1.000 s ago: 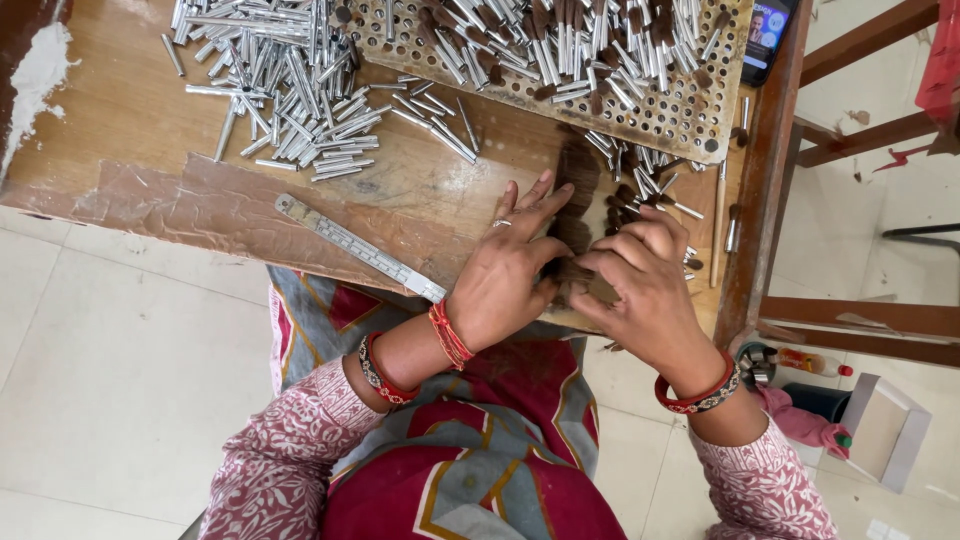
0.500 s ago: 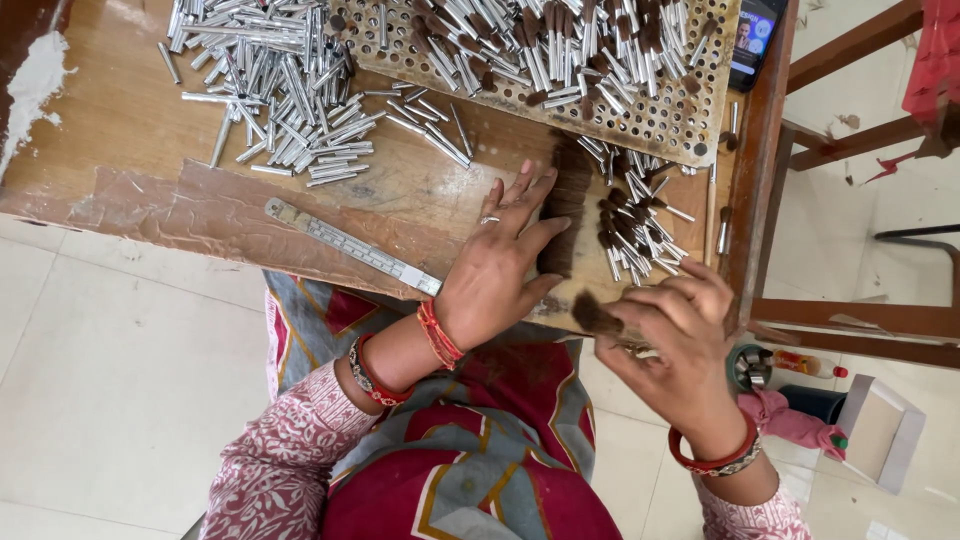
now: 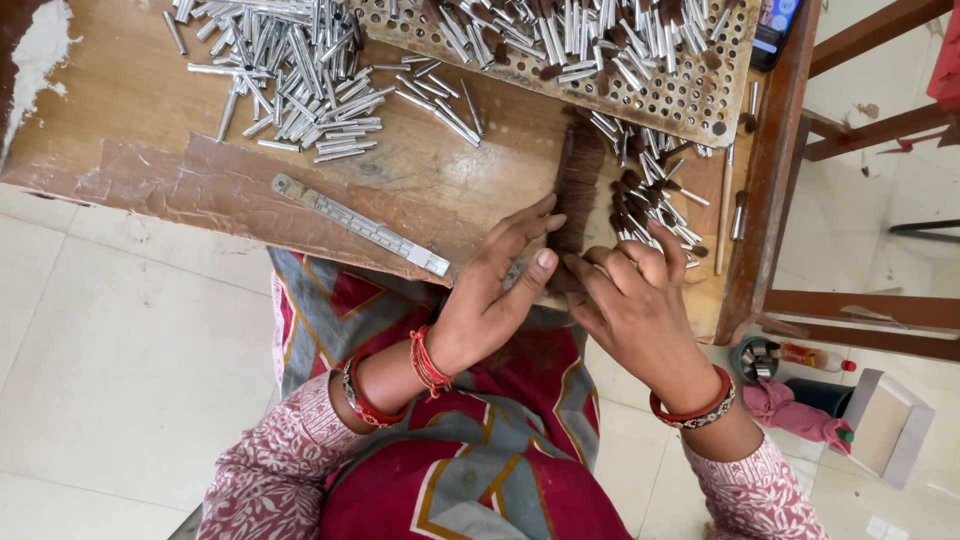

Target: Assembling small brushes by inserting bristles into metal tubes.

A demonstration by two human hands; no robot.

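Observation:
A flat bundle of brown hair lies lengthwise on the wooden table near its front edge. My left hand rests beside the bundle's near end, fingers spread, thumb and forefinger touching the hair. My right hand is curled at that same end, its fingertips pinching the hair. Short metal tubes with brown tufts lie heaped just beyond my right hand.
A steel ruler lies slantwise left of my hands. A pile of plain metal tubes sits at back left, beside a perforated tray holding upright tubes. A thin stick lies by the right edge. On the floor are a box and pink cloth.
My right hand, which had pulled away toward me with a small tuft, has come back to the bundle's near end. My left hand has stayed by the bundle.

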